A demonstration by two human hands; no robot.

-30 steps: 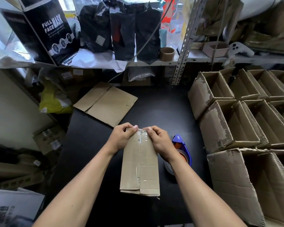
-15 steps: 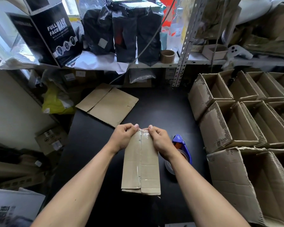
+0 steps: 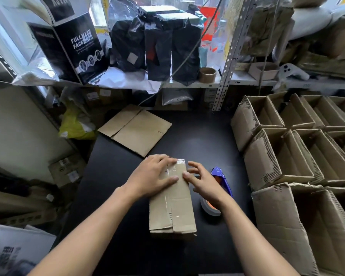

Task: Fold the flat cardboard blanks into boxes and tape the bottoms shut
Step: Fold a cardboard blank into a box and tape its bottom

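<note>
Head view, box: a narrow cardboard box [image 3: 172, 204] is seen standing on the black table [image 3: 116, 168], bottom flaps uppermost, closed and covered along the centre seam by a strip of clear tape [image 3: 168, 188] that is folded over the far edge.
Head view, left hand: the left hand [image 3: 153, 176] is laid flat on the far left part of the box bottom, fingers straight and held together, pressing on the tape; nothing is pinched.
Head view, right hand: the right hand [image 3: 202, 181] is held at the right edge of the box, fingers spread and loosely bent, the thumb tip touching the cardboard; nothing is gripped.
Head view, tape dispenser: a blue-handled tape dispenser [image 3: 217, 188] with its roll is seen on the table just right of the box, partly hidden by the right wrist.
Head view, flat blank: one flat cardboard blank [image 3: 135, 130] is lying at the far left of the table, apart from the box.
Head view, finished boxes: rows of open folded boxes [image 3: 287, 152] are stacked on the right, beside the table.
Head view, shelf: a shelf [image 3: 247, 82] behind the table is loaded with black bags [image 3: 157, 42], a "FULL FACE MASK" carton [image 3: 76, 44] and an empty tape core [image 3: 207, 74].
</note>
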